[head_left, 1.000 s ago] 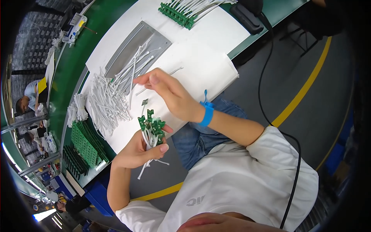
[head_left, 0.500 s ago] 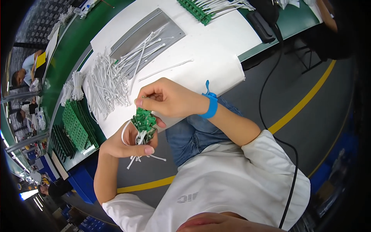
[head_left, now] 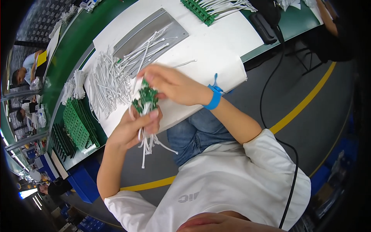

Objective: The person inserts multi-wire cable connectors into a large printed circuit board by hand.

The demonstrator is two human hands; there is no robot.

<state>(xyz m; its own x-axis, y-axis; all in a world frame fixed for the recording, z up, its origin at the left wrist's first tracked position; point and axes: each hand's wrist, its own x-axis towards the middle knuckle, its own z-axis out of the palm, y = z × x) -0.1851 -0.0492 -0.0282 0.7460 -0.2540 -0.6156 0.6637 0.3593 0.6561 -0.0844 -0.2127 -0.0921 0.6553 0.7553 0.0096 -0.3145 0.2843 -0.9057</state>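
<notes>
My left hand (head_left: 141, 125) is closed around a bundle of white cables (head_left: 148, 143), whose loose ends hang below the fist. Small green circuit boards (head_left: 147, 94) fan out at the top of this bundle. My right hand (head_left: 170, 83), blurred by motion, has its fingers curled at the upper tip of the boards and seems to pinch one. A blue wrist strap (head_left: 213, 97) circles the right wrist. Beyond the hands, a large heap of white cables (head_left: 110, 79) lies on the white table covering (head_left: 218, 58).
A grey metal tray (head_left: 131, 36) sits behind the heap, cables lying across it. Green board panels (head_left: 79, 123) stand in a row at the left, beside bundled cables (head_left: 79, 85). More boards with cables (head_left: 201, 13) lie at the far edge. A black cord (head_left: 264, 92) hangs down on the right.
Both hands have risen slightly, away from my body, with the boards and cables. The left hand has turned, so the cable ends hang lower and show more. The right hand has become blurred.
</notes>
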